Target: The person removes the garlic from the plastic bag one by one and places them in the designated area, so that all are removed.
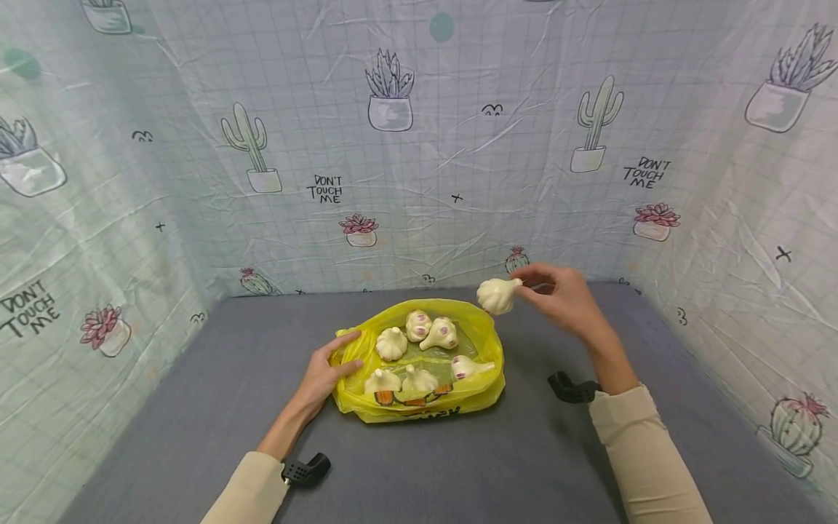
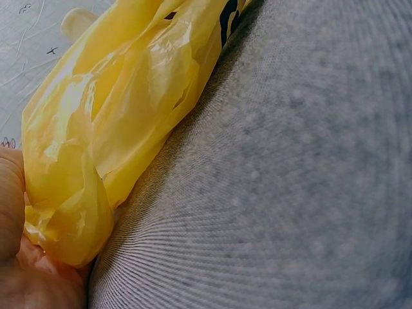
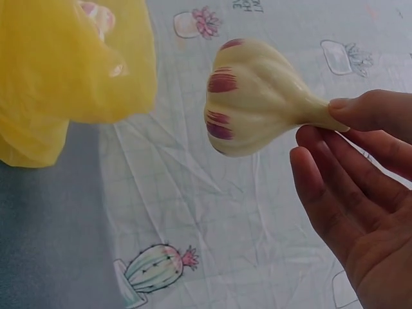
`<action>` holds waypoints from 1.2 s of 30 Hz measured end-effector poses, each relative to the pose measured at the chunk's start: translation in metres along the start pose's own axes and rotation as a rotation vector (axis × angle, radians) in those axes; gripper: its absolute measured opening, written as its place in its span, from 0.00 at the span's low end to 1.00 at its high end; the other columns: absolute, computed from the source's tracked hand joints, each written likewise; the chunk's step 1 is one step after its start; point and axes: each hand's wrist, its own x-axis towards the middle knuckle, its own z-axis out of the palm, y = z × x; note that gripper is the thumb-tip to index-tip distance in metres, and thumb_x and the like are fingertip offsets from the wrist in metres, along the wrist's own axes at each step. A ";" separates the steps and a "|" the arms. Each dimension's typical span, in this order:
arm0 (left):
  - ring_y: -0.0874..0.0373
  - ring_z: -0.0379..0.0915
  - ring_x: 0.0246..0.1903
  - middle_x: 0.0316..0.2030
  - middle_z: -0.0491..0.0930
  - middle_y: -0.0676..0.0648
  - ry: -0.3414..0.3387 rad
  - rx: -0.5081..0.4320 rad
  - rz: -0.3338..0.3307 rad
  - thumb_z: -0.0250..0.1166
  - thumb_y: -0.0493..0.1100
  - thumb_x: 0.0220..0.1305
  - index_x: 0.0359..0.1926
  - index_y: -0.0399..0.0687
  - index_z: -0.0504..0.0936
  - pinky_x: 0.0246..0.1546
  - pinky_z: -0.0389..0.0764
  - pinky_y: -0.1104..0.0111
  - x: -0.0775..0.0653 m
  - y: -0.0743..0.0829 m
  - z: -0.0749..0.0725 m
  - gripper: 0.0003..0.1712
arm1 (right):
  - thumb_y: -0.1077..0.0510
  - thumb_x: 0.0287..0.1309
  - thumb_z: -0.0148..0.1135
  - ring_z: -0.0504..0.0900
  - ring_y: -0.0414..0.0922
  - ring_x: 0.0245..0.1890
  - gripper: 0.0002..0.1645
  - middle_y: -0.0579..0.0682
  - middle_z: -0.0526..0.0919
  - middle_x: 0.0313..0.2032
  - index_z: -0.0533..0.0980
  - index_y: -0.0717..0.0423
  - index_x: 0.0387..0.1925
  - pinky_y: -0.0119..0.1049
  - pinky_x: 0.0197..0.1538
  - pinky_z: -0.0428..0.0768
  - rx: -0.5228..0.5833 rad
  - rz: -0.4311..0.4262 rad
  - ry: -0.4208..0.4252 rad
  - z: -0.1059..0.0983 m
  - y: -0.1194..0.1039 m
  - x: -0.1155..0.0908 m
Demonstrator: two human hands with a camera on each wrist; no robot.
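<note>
A yellow plastic bag lies wide at the mouth on the table, with several garlic bulbs inside. My left hand holds the bag's left end, thumb and fingers on either side of the bunched plastic. Above the bag's far right corner, my right hand pinches one garlic bulb by its stem between thumb and fingertips. That bulb is cream-coloured with purple streaks near its base, which faces the bag. In the left wrist view the plastic hides most of the bag's contents.
A dark grey cloth-covered table lies beneath the bag. Behind it and along both sides hangs a pale curtain printed with cacti and pots. Black camera mounts sit on both wrists.
</note>
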 end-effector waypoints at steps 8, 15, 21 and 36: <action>0.47 0.56 0.78 0.77 0.64 0.46 -0.006 -0.010 -0.016 0.71 0.40 0.67 0.74 0.53 0.72 0.62 0.73 0.72 -0.001 0.000 0.001 0.36 | 0.57 0.69 0.67 0.86 0.52 0.45 0.16 0.59 0.88 0.47 0.84 0.60 0.54 0.39 0.48 0.86 0.000 0.013 0.018 -0.003 0.004 -0.003; 0.47 0.56 0.78 0.77 0.64 0.45 -0.003 -0.009 -0.009 0.71 0.39 0.66 0.74 0.52 0.73 0.56 0.70 0.81 0.001 -0.001 0.000 0.36 | 0.57 0.69 0.66 0.86 0.54 0.47 0.16 0.61 0.88 0.49 0.83 0.60 0.54 0.19 0.44 0.79 0.011 0.034 0.038 -0.006 0.008 -0.002; 0.46 0.56 0.78 0.77 0.64 0.44 -0.006 0.007 -0.010 0.70 0.40 0.67 0.74 0.52 0.72 0.61 0.73 0.74 0.000 0.000 0.000 0.36 | 0.56 0.70 0.65 0.86 0.55 0.47 0.17 0.62 0.88 0.50 0.83 0.61 0.55 0.18 0.43 0.79 0.008 0.036 0.061 -0.007 0.011 -0.001; 0.46 0.56 0.78 0.77 0.64 0.45 -0.004 -0.002 -0.005 0.70 0.39 0.68 0.74 0.52 0.72 0.66 0.72 0.68 -0.001 -0.002 0.001 0.35 | 0.58 0.70 0.64 0.87 0.57 0.44 0.17 0.64 0.88 0.48 0.83 0.63 0.54 0.19 0.40 0.78 -0.037 0.016 0.098 -0.003 0.025 0.013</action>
